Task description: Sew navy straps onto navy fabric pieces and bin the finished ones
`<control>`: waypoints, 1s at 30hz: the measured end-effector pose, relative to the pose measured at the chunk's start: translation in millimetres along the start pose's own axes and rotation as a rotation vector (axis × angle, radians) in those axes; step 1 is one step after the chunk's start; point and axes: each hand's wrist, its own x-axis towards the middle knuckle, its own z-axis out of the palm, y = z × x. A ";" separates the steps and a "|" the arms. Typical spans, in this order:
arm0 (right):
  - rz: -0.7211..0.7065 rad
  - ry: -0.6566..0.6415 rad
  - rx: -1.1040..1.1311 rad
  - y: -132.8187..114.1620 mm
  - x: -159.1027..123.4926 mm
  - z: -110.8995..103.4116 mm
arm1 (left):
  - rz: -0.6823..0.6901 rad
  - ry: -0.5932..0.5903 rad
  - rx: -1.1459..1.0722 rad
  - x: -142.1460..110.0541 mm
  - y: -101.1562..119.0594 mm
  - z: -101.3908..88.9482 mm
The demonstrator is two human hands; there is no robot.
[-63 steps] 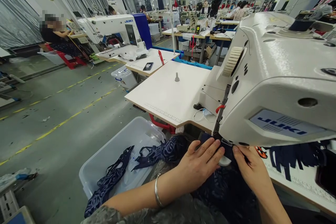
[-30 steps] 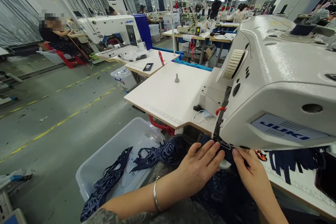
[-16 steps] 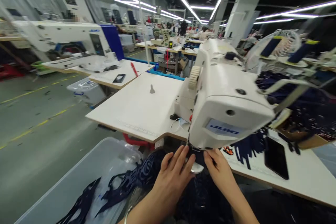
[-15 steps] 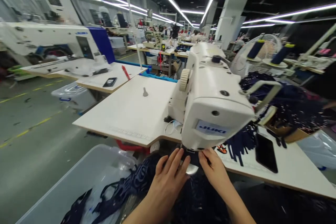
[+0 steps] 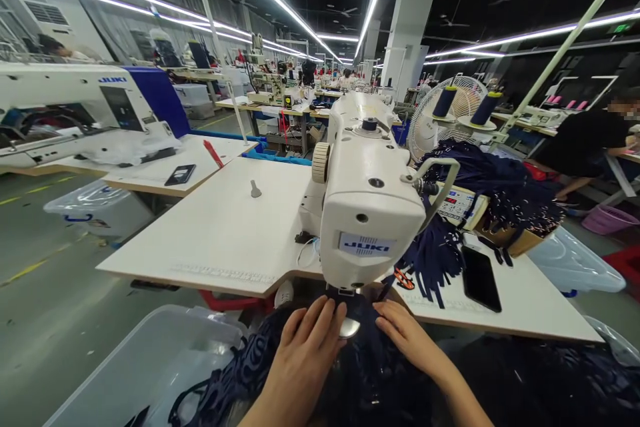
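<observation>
Just below the machine's head (image 5: 373,210), my left hand (image 5: 305,353) lies slightly spread on navy cloth (image 5: 367,357) that seems light, soft and slippery, best held flat by its edges, while my right hand (image 5: 410,337) touches its other side, whether pinching it I cannot tell.

Left fingers (image 5: 319,325) partly hide the dark fabric (image 5: 369,353), and the bottom edge crops the clear bin (image 5: 133,353).

Cloth (image 5: 250,363) navy with tonal swirls, sewing machine (image 5: 370,163) off-white with blue lettering, tabletop (image 5: 215,233) white, straps (image 5: 433,253) navy, phone (image 5: 480,278) black, spools (image 5: 443,104) navy and yellow.
</observation>
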 end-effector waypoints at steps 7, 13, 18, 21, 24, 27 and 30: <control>0.072 -0.006 -0.017 33.3 -19.0 -16.1 | 0.045 -0.046 0.068 4.8 2.2 -5.7; 0.188 -0.148 -0.010 -18.1 -33.4 -55.3 | 0.069 -0.069 -0.028 -2.0 -4.7 -18.3; -0.098 -0.140 -0.047 -81.3 -13.7 -54.3 | -0.116 0.234 0.079 -14.1 -44.9 -32.9; -0.327 0.157 -0.248 -87.4 14.4 -22.5 | -0.280 0.240 0.216 -15.0 -69.7 -39.6; -0.450 0.276 -0.560 -85.9 35.1 3.1 | -0.210 0.137 0.258 -11.5 -69.7 -41.9; -0.457 0.273 -0.716 -87.6 39.0 9.7 | 0.239 -0.085 0.216 -5.4 -46.6 -38.8; -0.284 0.240 -0.507 -85.8 32.1 7.9 | 0.403 -0.307 0.157 0.2 -23.1 -32.9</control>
